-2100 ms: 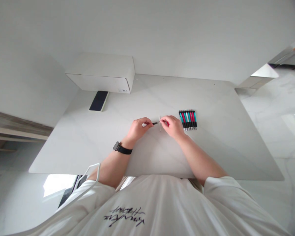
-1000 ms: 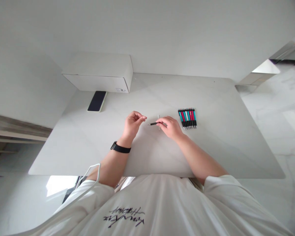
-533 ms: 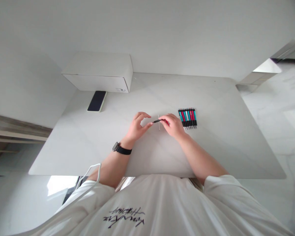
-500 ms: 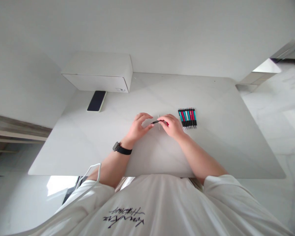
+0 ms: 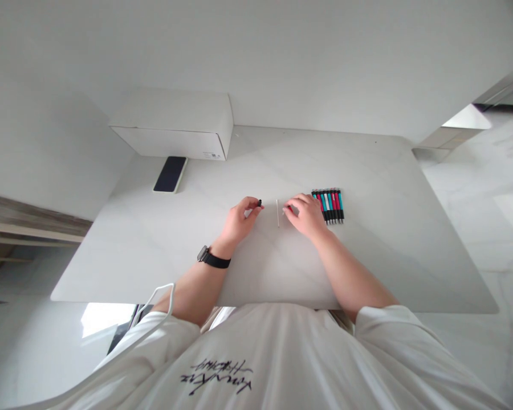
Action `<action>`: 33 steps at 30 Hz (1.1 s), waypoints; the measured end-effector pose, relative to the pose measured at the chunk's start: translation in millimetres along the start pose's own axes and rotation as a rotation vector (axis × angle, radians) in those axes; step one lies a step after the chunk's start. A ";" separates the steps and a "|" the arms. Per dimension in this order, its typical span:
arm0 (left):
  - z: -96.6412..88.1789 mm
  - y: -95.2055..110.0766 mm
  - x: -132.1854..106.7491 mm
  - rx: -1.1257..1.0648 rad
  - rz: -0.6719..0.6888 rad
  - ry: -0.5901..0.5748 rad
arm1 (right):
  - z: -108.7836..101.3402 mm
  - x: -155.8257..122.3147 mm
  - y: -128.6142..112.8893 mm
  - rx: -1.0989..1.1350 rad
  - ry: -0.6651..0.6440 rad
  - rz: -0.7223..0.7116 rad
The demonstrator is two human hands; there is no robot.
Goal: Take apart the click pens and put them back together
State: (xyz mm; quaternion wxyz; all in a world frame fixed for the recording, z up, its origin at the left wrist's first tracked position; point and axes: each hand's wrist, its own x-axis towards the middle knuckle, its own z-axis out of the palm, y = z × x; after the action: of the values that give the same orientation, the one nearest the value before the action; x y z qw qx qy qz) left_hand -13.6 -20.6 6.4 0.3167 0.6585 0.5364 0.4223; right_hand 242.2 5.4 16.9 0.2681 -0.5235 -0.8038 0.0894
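Head cam's got the black piece and red piece unjoined, left hand pinching one at 9 o'clock from the loose white stick, right hand pinching the other at 3, whole-looking pens beyond.

Blk cursive-style script on wht fabric T-shirt, tiny print on wht rectangular cardboard box: both illeg.
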 end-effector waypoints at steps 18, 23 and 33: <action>-0.7 -5.0 1.5 0.092 0.047 0.084 | 24.9 -14.9 -45.7 -0.183 -0.210 -0.091; -6.6 -9.7 5.5 0.067 0.022 0.177 | 27.8 -18.8 -54.3 -0.196 -0.196 -0.129; -9.6 -13.9 8.3 0.037 -0.019 0.162 | 3.7 -6.4 -42.4 0.520 0.019 0.092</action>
State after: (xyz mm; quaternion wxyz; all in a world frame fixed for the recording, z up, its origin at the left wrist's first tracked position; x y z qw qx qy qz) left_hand -27.8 -9.8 0.4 0.2642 0.6227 0.5743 0.4612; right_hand 208.6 -18.2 29.6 0.3970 -0.4738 -0.7265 0.3002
